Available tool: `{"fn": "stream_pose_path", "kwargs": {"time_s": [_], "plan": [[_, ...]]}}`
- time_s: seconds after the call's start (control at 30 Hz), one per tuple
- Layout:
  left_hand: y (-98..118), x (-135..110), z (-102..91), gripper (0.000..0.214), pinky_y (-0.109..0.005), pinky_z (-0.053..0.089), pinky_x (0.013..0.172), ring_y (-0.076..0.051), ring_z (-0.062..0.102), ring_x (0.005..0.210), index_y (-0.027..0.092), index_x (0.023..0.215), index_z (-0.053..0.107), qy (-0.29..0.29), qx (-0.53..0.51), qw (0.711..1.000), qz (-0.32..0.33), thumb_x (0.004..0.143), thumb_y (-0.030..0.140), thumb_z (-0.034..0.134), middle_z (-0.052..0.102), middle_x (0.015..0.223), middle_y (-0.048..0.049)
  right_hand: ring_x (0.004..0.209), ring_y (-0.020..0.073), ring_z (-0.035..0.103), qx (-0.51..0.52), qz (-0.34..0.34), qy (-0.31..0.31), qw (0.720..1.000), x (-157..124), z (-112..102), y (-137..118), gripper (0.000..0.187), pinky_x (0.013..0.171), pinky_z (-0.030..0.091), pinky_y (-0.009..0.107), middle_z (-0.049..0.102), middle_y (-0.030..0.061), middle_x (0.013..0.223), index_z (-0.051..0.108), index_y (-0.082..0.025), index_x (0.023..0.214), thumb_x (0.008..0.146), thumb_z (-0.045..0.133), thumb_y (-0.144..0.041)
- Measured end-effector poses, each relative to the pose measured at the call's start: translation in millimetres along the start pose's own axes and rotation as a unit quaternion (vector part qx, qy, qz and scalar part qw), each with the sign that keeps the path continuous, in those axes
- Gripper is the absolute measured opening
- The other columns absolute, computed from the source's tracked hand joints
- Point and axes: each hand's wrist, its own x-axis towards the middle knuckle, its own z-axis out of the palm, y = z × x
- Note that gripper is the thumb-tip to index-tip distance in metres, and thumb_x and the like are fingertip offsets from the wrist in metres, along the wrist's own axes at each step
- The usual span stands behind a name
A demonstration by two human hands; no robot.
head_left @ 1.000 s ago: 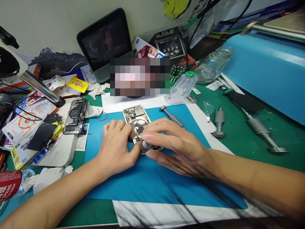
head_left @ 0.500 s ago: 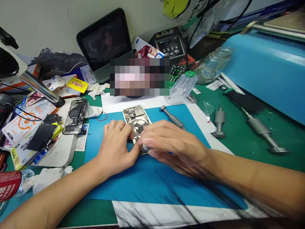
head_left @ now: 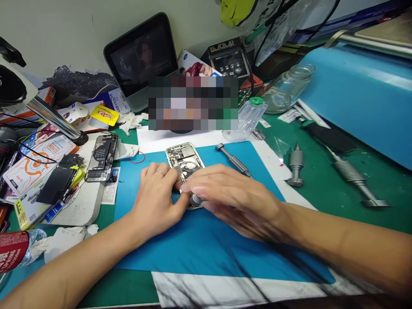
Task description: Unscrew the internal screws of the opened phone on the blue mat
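An opened phone (head_left: 184, 159) with its inner parts exposed lies on the blue mat (head_left: 180, 249). My left hand (head_left: 159, 195), with a ring on one finger, has its curled fingers and thumb against the phone's lower left edge, gripping it. Over the lower part of the phone is my right hand (head_left: 234, 195), its fingers closed around a grey ribbed screwdriver (head_left: 195, 200). Only the ribbed end of that tool shows; its tip is hidden. Another grey screwdriver (head_left: 234, 161) rests on the mat, right of the phone.
At left, a second opened phone (head_left: 102, 156) lies on a pale stand (head_left: 93, 206) beside boxes. Two more screwdrivers, one short (head_left: 296, 165) and one long (head_left: 357, 180), lie at right. A clear plastic holder (head_left: 246, 120), glass jar (head_left: 291, 88) and tablet-like screen (head_left: 141, 56) stand behind.
My right hand has shifted very slightly, with its fingertips a little further left over the phone. My left hand and the phone look unmoved.
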Motion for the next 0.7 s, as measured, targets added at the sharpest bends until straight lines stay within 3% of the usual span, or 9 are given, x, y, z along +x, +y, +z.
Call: {"fn": "stream_pose_path", "kwargs": {"time_s": [0.3, 0.4, 0.5, 0.6, 0.7], "plan": [[-0.5, -0.2, 0.0, 0.017, -0.038, 0.033, 0.075, -0.022, 0.044, 0.084, 0.021, 0.074, 0.043, -0.001, 0.002, 1.0, -0.002, 0.086, 0.027, 0.053, 0.052, 0.083, -0.0024, 0.093, 0.0157, 0.061, -0.03, -0.005, 0.0, 1.0, 2.2, 1.3, -0.6, 0.034, 0.083, 0.055, 0.035, 0.065, 0.0081, 0.098, 0.05, -0.016, 0.123, 0.09, 0.054, -0.008], [0.0, -0.4, -0.4, 0.017, -0.039, 0.033, 0.074, -0.023, 0.045, 0.084, 0.021, 0.073, 0.043, -0.003, 0.008, 1.0, -0.005, 0.087, 0.028, 0.051, 0.053, 0.083, -0.0031, 0.101, 0.0184, 0.061, -0.024, -0.014, 0.006, 1.0, 1.6, 2.0, -1.2, 0.037, 0.089, 0.055, 0.039, 0.066, 0.0106, 0.104, 0.048, -0.014, 0.126, 0.09, 0.053, -0.006], [-0.8, -1.0, 0.7, 0.015, -0.039, 0.034, 0.074, -0.023, 0.045, 0.085, 0.021, 0.074, 0.044, -0.005, 0.012, 1.0, -0.005, 0.086, 0.027, 0.051, 0.053, 0.084, -0.0039, 0.11, 0.0177, 0.061, -0.003, 0.012, -0.009, 1.0, 0.8, 2.2, -4.0, 0.041, 0.095, 0.055, 0.034, 0.067, 0.0107, 0.112, 0.049, -0.016, 0.128, 0.089, 0.052, -0.003], [-1.8, -1.6, 2.1, 0.014, -0.039, 0.034, 0.075, -0.023, 0.046, 0.086, 0.021, 0.075, 0.044, -0.003, 0.013, 1.0, -0.003, 0.087, 0.028, 0.05, 0.054, 0.086, -0.0039, 0.103, 0.0155, 0.064, 0.01, 0.049, -0.009, 0.999, 0.7, 2.6, -6.6, 0.037, 0.091, 0.057, 0.03, 0.069, 0.0075, 0.106, 0.053, -0.018, 0.124, 0.09, 0.051, -0.004], [-1.9, -1.8, 2.3, 0.018, -0.039, 0.034, 0.076, -0.023, 0.046, 0.086, 0.021, 0.075, 0.043, 0.0, 0.012, 1.0, -0.001, 0.089, 0.031, 0.05, 0.054, 0.085, -0.0035, 0.098, 0.0145, 0.063, 0.013, 0.026, 0.005, 1.0, 1.5, 4.1, -6.0, 0.034, 0.088, 0.056, 0.029, 0.069, 0.0062, 0.1, 0.054, -0.017, 0.122, 0.091, 0.051, -0.004]]}}
